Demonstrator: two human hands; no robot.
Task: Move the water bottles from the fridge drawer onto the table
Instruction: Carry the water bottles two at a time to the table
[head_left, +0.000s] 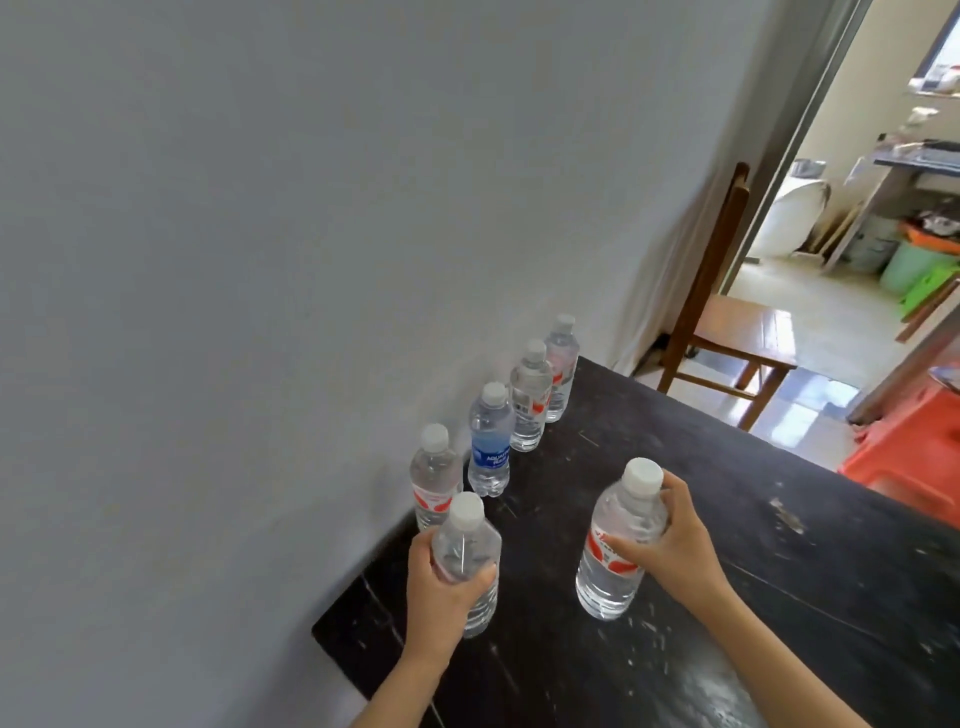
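Left hand (441, 582) and right hand (670, 545) each grip a bottle, left bottle (465, 545) and right bottle (610, 571), low over the surface (753, 545), so we set both bases flat beside the row (491, 452) along the wall (260, 260) before letting go.

Four clear white-capped plastic water bottles (530, 402), one blue-labelled, stand in a row on the scuffed black table (753, 519). The left hand (441, 592) grips a fifth bottle (467, 543), the right hand (680, 545) a sixth (608, 584), both upright.

Both hands (561, 566) grip bottles (618, 545) over the table (779, 597) (four more stand behind).
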